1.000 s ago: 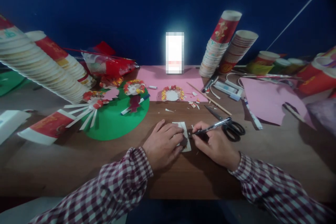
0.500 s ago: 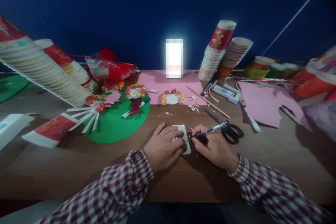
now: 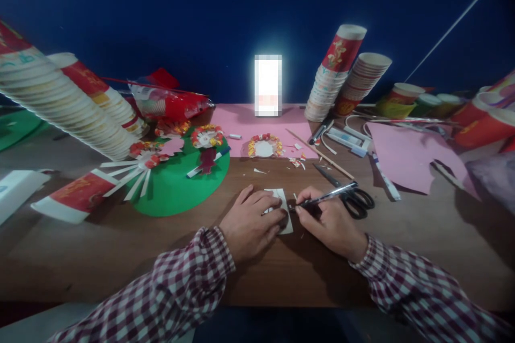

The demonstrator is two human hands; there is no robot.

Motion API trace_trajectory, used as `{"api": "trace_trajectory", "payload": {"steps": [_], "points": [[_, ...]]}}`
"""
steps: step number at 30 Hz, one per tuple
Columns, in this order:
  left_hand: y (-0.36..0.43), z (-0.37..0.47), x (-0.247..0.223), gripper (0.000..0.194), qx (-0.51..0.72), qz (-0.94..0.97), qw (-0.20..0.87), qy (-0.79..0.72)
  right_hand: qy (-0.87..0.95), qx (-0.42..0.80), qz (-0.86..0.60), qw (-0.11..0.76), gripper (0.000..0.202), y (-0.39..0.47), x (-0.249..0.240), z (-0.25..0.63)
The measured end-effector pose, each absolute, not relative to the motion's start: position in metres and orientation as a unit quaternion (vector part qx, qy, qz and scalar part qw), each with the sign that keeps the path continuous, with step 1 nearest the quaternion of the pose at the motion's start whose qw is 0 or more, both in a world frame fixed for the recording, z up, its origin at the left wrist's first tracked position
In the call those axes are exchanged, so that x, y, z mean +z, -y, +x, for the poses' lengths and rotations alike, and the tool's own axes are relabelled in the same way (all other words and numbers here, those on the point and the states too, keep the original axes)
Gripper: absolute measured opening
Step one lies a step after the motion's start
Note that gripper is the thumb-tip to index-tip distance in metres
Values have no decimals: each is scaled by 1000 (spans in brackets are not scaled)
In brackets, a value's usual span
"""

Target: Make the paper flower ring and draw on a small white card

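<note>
My left hand (image 3: pixel 255 222) lies over a small piece of white paper (image 3: pixel 286 223) on the table, its fingers stretched out and pressing the paper down. Part of the paper is hidden under those fingers. A dark pen with a clear, shiny barrel (image 3: pixel 332 193) is pinched in my right hand (image 3: pixel 330 222). The pen's tip end is at the paper's right side, and its barrel slants up to the right. Behind the right hand rests a pair of black-handled scissors (image 3: pixel 358 203), partly under the pen.
Ahead, a flower-like paper ring (image 3: pixel 265 148) sits on pink paper (image 3: pixel 233 118) beside scraps and a wooden stick (image 3: pixel 333 163). Leftward are a green paper disc (image 3: pixel 161 201) and a leaning stack of paper cups (image 3: pixel 72 102). More cups (image 3: pixel 332 77) are stacked at the back right.
The pen's upper end has tipped lower and to the right in my right hand. My left hand stays on the paper. The view has shifted slightly.
</note>
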State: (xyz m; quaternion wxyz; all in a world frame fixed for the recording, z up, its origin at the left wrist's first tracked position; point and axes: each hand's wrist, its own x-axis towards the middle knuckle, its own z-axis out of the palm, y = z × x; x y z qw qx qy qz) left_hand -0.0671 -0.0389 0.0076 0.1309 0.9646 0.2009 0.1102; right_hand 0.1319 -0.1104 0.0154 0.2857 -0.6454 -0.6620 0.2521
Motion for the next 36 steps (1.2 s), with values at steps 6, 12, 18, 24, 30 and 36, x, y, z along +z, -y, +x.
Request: {"api": "trace_trajectory", "payload": {"steps": [6,12,18,24,30,36], "points": [[38,-67,6,24,115,965,132,-195,670,252,-636,287,8,110,16,132],[38,-67,6,24,119,964,130,-198,673,244,-638,285,10,111,15,132],[38,-67,5,24,117,964,133,-199,674,238,-637,288,8,110,14,132],[38,-67,6,25,104,963,146,-201,675,255,-631,284,5,110,15,133],[38,-66,5,25,111,963,142,-201,679,239,-629,294,7,110,13,133],[38,-67,7,24,106,965,133,-199,680,251,-626,287,5,110,13,133]]}}
